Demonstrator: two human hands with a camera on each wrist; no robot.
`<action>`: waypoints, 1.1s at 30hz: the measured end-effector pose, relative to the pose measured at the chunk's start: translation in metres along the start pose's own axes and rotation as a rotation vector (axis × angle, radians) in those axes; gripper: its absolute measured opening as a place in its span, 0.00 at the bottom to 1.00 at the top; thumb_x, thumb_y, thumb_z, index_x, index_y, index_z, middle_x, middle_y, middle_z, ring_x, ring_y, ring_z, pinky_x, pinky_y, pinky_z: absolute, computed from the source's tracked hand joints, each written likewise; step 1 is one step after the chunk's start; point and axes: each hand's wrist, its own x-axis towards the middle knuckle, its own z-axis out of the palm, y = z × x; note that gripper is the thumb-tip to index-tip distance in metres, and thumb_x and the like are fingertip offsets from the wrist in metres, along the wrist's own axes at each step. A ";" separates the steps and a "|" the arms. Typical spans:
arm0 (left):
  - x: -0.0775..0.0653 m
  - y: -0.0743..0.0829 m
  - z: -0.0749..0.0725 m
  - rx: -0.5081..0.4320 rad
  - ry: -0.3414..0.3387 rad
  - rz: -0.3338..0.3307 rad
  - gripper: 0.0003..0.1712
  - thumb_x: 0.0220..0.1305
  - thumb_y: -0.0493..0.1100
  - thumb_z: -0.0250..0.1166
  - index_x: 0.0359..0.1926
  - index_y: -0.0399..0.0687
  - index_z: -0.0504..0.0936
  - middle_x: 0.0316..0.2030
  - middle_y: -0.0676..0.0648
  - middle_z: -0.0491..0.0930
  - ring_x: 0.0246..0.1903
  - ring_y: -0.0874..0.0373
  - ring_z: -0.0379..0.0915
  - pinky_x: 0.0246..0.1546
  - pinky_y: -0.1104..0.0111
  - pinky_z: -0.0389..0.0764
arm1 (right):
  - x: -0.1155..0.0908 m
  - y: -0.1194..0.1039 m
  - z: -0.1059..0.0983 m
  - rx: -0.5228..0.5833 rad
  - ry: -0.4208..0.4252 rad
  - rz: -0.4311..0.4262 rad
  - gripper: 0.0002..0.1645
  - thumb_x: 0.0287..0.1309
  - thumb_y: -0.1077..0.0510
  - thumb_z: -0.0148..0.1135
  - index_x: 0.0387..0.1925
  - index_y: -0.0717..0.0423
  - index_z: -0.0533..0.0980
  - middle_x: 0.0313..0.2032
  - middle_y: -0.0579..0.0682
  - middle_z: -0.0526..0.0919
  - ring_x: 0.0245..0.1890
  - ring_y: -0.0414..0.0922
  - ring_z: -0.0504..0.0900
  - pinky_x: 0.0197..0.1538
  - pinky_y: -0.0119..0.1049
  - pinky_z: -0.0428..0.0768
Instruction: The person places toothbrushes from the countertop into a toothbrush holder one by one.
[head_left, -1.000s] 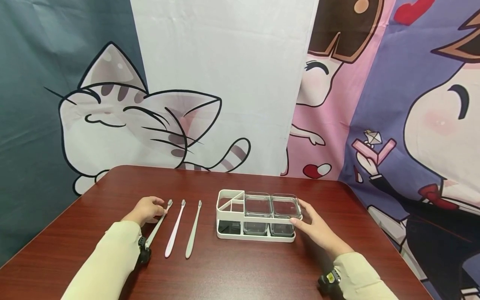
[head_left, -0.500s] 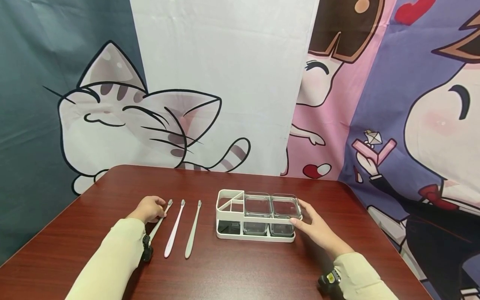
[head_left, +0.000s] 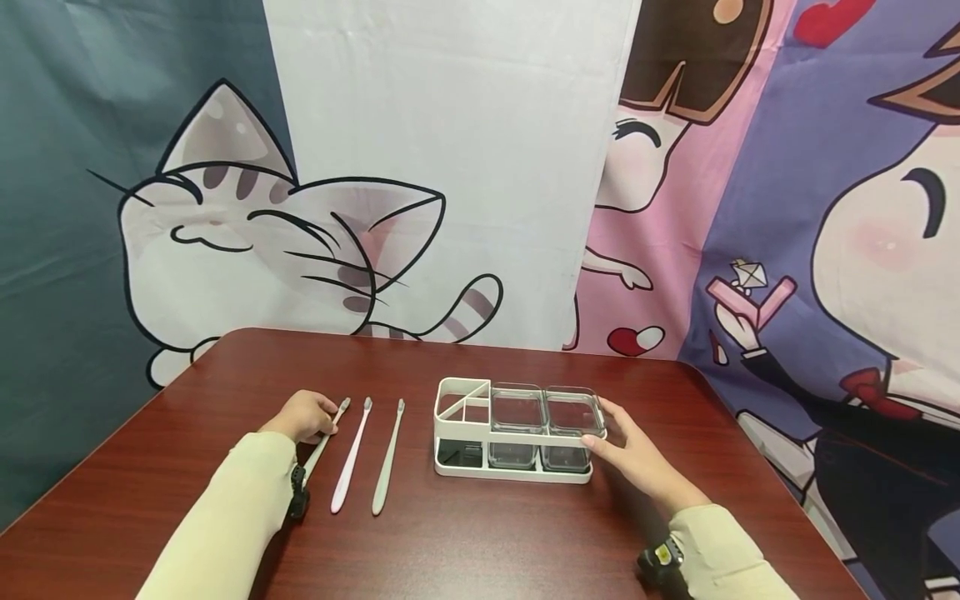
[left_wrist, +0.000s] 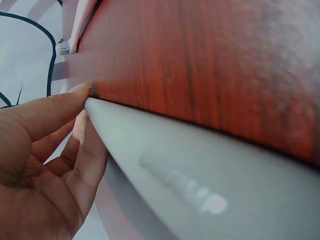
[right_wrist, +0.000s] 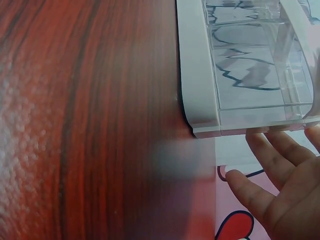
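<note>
My left hand (head_left: 302, 417) pinches the leftmost toothbrush (head_left: 317, 454) between thumb and fingers, just below its head. In the left wrist view the toothbrush handle (left_wrist: 165, 150) runs large towards the camera, low over the table. A pink-white toothbrush (head_left: 348, 467) and a pale green toothbrush (head_left: 386, 471) lie side by side to its right. My right hand (head_left: 637, 454) rests against the right end of a white toothbrush holder (head_left: 461, 432), thumb at the front rail. In the right wrist view its extended fingers (right_wrist: 267, 152) touch the holder's end. Two clear cups (head_left: 517, 410) sit in the holder.
The reddish-brown wooden table (head_left: 480, 542) carries everything. Its back edge meets a hanging cloth backdrop (head_left: 465, 150) printed with a cartoon cat and figures. The holder's left section has small divided compartments (head_left: 463, 408).
My left hand has shifted slightly to the right, and the leftmost toothbrush has moved a little with it. My right hand and the holder stay in place.
</note>
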 end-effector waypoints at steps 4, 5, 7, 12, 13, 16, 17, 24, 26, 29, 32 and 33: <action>0.002 0.002 0.001 0.008 -0.011 -0.004 0.20 0.49 0.21 0.65 0.46 0.18 0.74 0.32 0.35 0.78 0.32 0.51 0.77 0.37 0.52 0.84 | 0.000 0.001 0.000 -0.002 0.001 0.005 0.43 0.61 0.52 0.63 0.71 0.53 0.53 0.64 0.65 0.67 0.65 0.62 0.66 0.62 0.57 0.69; 0.002 0.003 0.001 0.010 -0.012 -0.006 0.20 0.50 0.20 0.65 0.46 0.18 0.74 0.32 0.35 0.78 0.33 0.50 0.77 0.37 0.52 0.84 | 0.000 0.001 -0.001 -0.002 -0.001 0.006 0.43 0.61 0.52 0.63 0.71 0.54 0.53 0.64 0.65 0.67 0.65 0.62 0.66 0.62 0.57 0.69; 0.002 0.003 0.001 0.013 -0.018 -0.006 0.20 0.50 0.21 0.64 0.46 0.19 0.74 0.33 0.34 0.78 0.33 0.50 0.77 0.37 0.52 0.84 | -0.001 0.000 -0.001 0.002 0.001 0.019 0.43 0.61 0.52 0.63 0.71 0.53 0.53 0.64 0.64 0.67 0.65 0.61 0.66 0.62 0.57 0.69; 0.002 0.001 0.000 0.008 -0.015 -0.019 0.20 0.50 0.22 0.64 0.48 0.20 0.75 0.35 0.34 0.80 0.33 0.51 0.78 0.36 0.53 0.84 | -0.002 -0.003 -0.001 0.006 -0.008 0.029 0.44 0.62 0.53 0.63 0.72 0.54 0.52 0.66 0.65 0.65 0.66 0.61 0.65 0.63 0.56 0.69; 0.002 0.000 0.000 0.006 -0.014 -0.022 0.20 0.50 0.22 0.64 0.48 0.20 0.75 0.35 0.34 0.80 0.33 0.51 0.78 0.35 0.53 0.84 | -0.003 -0.003 -0.001 0.006 -0.010 0.030 0.44 0.62 0.53 0.63 0.72 0.54 0.52 0.66 0.65 0.65 0.66 0.62 0.65 0.62 0.56 0.69; 0.002 -0.001 -0.002 -0.024 -0.016 -0.028 0.21 0.50 0.22 0.63 0.48 0.20 0.74 0.31 0.37 0.80 0.31 0.53 0.78 0.35 0.52 0.84 | -0.002 -0.005 -0.002 0.012 -0.017 0.035 0.44 0.62 0.53 0.63 0.72 0.54 0.51 0.67 0.66 0.63 0.66 0.62 0.64 0.63 0.57 0.69; 0.001 -0.001 -0.003 -0.035 -0.016 -0.028 0.21 0.51 0.22 0.63 0.48 0.20 0.73 0.30 0.38 0.80 0.31 0.53 0.78 0.36 0.52 0.84 | -0.002 -0.005 -0.002 0.014 -0.017 0.036 0.44 0.62 0.53 0.63 0.72 0.54 0.51 0.67 0.66 0.63 0.66 0.62 0.64 0.63 0.57 0.69; -0.005 0.001 -0.011 -0.096 -0.022 -0.018 0.21 0.54 0.22 0.59 0.51 0.20 0.71 0.28 0.40 0.81 0.32 0.53 0.78 0.40 0.50 0.82 | 0.001 -0.004 -0.003 0.015 -0.020 0.029 0.43 0.62 0.53 0.63 0.72 0.54 0.52 0.66 0.66 0.64 0.67 0.63 0.63 0.63 0.58 0.67; -0.008 0.002 -0.013 -0.103 -0.028 -0.011 0.22 0.55 0.23 0.59 0.52 0.20 0.70 0.30 0.39 0.81 0.33 0.52 0.77 0.40 0.50 0.82 | 0.001 -0.004 -0.004 0.006 -0.022 0.037 0.43 0.62 0.52 0.63 0.72 0.53 0.52 0.66 0.66 0.64 0.67 0.63 0.62 0.63 0.59 0.67; -0.010 0.004 -0.017 -0.117 -0.026 -0.011 0.22 0.56 0.23 0.60 0.54 0.21 0.70 0.31 0.39 0.80 0.34 0.52 0.77 0.41 0.51 0.82 | 0.001 -0.004 -0.004 0.000 -0.025 0.060 0.44 0.61 0.51 0.63 0.72 0.51 0.52 0.66 0.66 0.64 0.67 0.63 0.62 0.63 0.60 0.66; -0.011 0.005 -0.021 -0.130 -0.021 -0.002 0.23 0.56 0.24 0.61 0.55 0.21 0.69 0.33 0.38 0.80 0.35 0.52 0.77 0.40 0.51 0.82 | 0.001 -0.005 -0.004 -0.002 -0.030 0.074 0.44 0.61 0.50 0.63 0.72 0.50 0.52 0.65 0.65 0.65 0.67 0.63 0.63 0.63 0.60 0.66; -0.012 0.005 -0.022 -0.134 -0.019 0.001 0.24 0.56 0.24 0.61 0.55 0.21 0.69 0.34 0.38 0.80 0.34 0.52 0.77 0.40 0.52 0.82 | 0.000 -0.005 -0.004 -0.004 -0.033 0.076 0.44 0.61 0.50 0.63 0.72 0.49 0.51 0.65 0.65 0.65 0.66 0.63 0.63 0.63 0.60 0.67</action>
